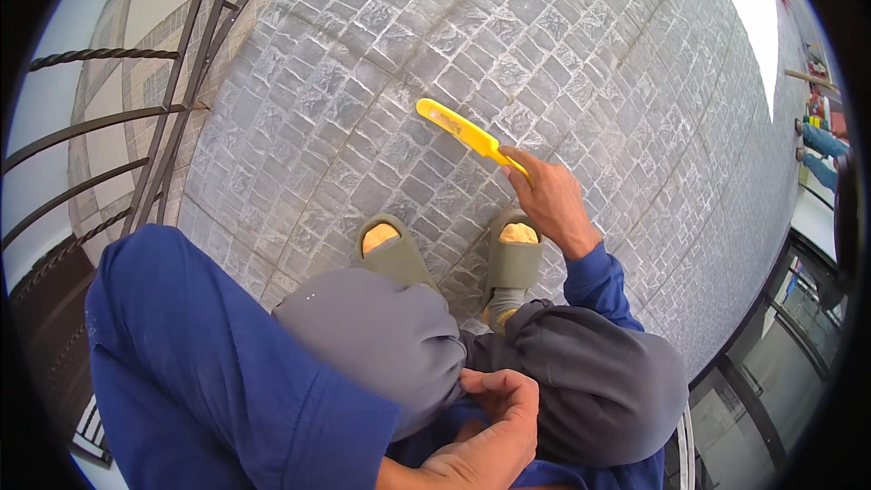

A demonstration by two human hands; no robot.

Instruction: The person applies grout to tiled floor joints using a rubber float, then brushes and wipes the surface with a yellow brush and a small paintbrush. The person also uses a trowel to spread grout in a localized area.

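Observation:
My right hand [550,202] is closed round the narrow handle of a yellow plastic hand tool [459,128]. The tool has a long, flat head with a rounded end and a greyish worn patch; its underside is hidden. It points up and to the left over the paving, beyond my feet. At my lap my left hand [494,431] has thumb and forefinger pinched together against the grey trousers [376,336] near the knee. Whatever lies between those fingertips is too small to make out.
Grey patterned stone paving [299,91] spreads ahead. Olive slides [513,261] are on my feet. A dark metal railing [163,82] runs along the left. Far right, a person's legs in blue trousers [822,142] show. Glass panels with dark frames [744,390] stand at lower right.

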